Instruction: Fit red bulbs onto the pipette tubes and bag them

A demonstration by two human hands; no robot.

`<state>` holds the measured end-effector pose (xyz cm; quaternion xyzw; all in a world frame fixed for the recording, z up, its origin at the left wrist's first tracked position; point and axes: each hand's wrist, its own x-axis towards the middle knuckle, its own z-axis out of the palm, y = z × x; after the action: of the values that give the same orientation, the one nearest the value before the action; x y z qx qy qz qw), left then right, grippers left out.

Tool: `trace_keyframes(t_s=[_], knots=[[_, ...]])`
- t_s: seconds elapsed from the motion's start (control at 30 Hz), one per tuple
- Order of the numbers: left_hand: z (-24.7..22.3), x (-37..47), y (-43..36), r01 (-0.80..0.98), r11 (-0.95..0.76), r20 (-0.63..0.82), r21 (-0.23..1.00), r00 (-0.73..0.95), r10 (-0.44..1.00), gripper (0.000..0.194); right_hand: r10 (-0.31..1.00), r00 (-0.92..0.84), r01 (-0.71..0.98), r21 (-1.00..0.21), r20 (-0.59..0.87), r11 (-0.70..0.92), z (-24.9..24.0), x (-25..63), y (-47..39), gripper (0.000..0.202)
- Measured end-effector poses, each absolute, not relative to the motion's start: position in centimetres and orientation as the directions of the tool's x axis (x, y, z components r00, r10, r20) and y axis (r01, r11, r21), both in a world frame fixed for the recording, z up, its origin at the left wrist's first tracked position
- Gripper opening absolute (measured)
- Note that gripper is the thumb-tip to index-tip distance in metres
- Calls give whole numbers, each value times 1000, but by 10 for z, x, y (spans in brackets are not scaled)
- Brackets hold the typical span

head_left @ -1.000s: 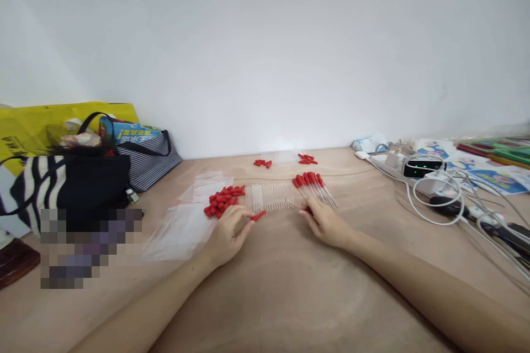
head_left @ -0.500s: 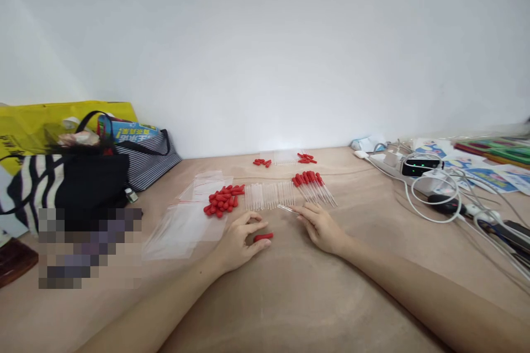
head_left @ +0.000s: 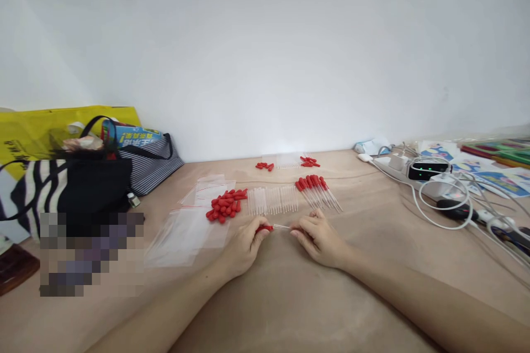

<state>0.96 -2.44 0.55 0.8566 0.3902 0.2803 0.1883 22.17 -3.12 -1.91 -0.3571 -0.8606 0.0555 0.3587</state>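
Observation:
My left hand [head_left: 247,242] pinches a red rubber dropper bulb [head_left: 265,228], its open end pointing right. Opposite it, my right hand [head_left: 317,240] is closed on a clear dropper tube [head_left: 281,226], whose left end lies very near the bulb's mouth; a small gap seems to show between them. Beyond my left hand is a pile of loose red bulbs [head_left: 223,206]. A row of clear tubes [head_left: 273,200] lies past both hands. To its right, several droppers with red bulbs fitted [head_left: 318,190] lie side by side at a slant.
Clear zip bags [head_left: 178,234] lie left of the bulbs. More bulbs and tubes [head_left: 287,161] sit near the wall. On the left stand a black bag [head_left: 83,193] and a striped bag [head_left: 151,162]; on the right are a power strip, white cables [head_left: 430,223] and printed sheets.
My left hand has closed on the red bulb and lifted it from the table. My right hand has brought the tube down in line with the bulb. The view has shifted slightly.

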Motion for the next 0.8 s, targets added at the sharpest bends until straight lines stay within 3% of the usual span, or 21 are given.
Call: trace_keyframes(t_s=[0.37,0.57,0.8], knots=[[6,8,-24,471,-563,256,679,568,783,21,624,-542,558,-313,563,768,-19,220,-34,17],[6,6,-27,519,-581,257,627,566,783,22,584,-607,506,-304,539,807,-16,221,-32,19],[9,8,-30,546,-629,271,554,596,756,22,509,-638,567,-96,577,818,-14,222,-31,22]])
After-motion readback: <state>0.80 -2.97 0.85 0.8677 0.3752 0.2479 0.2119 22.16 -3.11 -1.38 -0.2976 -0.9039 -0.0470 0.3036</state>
